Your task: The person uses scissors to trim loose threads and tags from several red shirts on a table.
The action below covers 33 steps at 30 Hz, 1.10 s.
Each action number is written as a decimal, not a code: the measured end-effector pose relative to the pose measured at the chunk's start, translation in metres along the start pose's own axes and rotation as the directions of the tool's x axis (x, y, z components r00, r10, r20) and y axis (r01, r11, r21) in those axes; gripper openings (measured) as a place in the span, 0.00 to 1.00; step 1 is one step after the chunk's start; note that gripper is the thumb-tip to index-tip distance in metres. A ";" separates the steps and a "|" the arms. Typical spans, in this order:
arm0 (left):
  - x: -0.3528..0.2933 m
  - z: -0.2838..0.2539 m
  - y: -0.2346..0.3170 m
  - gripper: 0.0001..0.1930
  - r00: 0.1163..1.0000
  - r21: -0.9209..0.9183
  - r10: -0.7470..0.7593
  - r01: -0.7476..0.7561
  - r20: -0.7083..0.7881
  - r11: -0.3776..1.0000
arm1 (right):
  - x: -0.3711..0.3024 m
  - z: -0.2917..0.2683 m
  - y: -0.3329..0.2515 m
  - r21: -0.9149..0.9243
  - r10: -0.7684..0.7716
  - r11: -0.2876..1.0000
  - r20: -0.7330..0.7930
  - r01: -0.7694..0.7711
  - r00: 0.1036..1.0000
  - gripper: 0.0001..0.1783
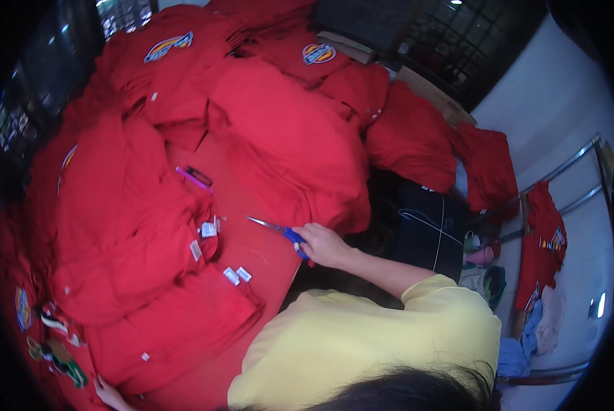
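Head view: right hand [326,244], grip closed on the blue handles of the scissors [279,231], blades open, tips toward the tagged red garments [129,226] piled on the worktop [252,246]. Left hand [108,394] at the pile's lower edge, pinning fabric; its grip can't be read.

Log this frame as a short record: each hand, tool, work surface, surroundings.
right hand: holds blue-handled scissors, blades pointing left over the red table
left hand: at lower edge, on a folded red garment
garments: red stacks with white tags
other: pink pen on the table
surroundings: metal rack at right
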<state>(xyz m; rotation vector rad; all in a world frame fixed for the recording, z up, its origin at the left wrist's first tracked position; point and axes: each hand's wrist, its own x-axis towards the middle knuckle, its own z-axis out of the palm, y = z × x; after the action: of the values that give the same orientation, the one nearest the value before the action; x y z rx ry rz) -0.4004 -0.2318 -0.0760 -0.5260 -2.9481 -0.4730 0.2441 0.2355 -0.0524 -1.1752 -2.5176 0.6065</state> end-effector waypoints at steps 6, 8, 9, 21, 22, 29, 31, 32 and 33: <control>-0.036 -0.094 0.158 0.17 0.960 -0.584 0.230 -0.279 -0.159 0.762 | 0.009 0.011 -0.054 -0.232 -0.217 0.956 -0.135 0.182 0.967 0.18; -0.023 -0.118 0.174 0.11 0.896 -0.565 0.398 -0.435 -0.197 0.701 | 0.013 0.033 -0.093 0.267 -0.559 0.789 -0.062 0.553 0.827 0.23; -0.021 -0.125 0.181 0.12 0.908 -0.618 0.384 -0.401 -0.169 0.676 | 0.004 0.030 -0.120 0.410 -0.638 0.681 -0.074 0.607 0.766 0.21; 0.171 -0.065 0.191 0.21 0.923 -0.935 0.214 0.270 0.319 0.233 | 0.017 0.064 -0.113 0.440 -0.661 0.735 0.292 0.517 0.691 0.09; 0.195 -0.060 0.189 0.21 0.924 -0.938 0.197 0.295 0.329 0.184 | 0.024 0.046 -0.122 0.536 -0.612 0.744 0.306 0.400 0.729 0.08; 0.239 0.001 0.226 0.26 0.946 -0.964 0.183 0.262 0.266 0.046 | 0.142 0.012 -0.148 0.475 -0.109 0.765 -0.570 0.435 0.814 0.07; 0.224 0.048 0.250 0.34 0.936 -0.896 0.276 0.082 0.220 0.436 | 0.183 0.046 -0.142 0.337 -0.093 0.877 -0.583 0.344 0.807 0.09; 0.201 0.079 0.276 0.39 0.928 -0.736 0.326 -0.092 0.180 0.671 | 0.193 0.060 -0.130 0.255 -0.079 0.926 -0.590 0.278 0.804 0.10; 0.192 0.100 0.246 0.42 0.938 -0.560 0.339 -0.243 0.072 0.792 | 0.199 0.086 -0.134 0.221 -0.103 0.944 -0.506 0.244 0.856 0.11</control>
<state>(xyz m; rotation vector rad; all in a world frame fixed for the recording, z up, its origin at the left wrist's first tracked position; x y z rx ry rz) -0.4978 0.0811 -0.0702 -1.1133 -2.7659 -1.2979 -0.0041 0.2919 -0.0435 -0.8506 -2.0001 0.5140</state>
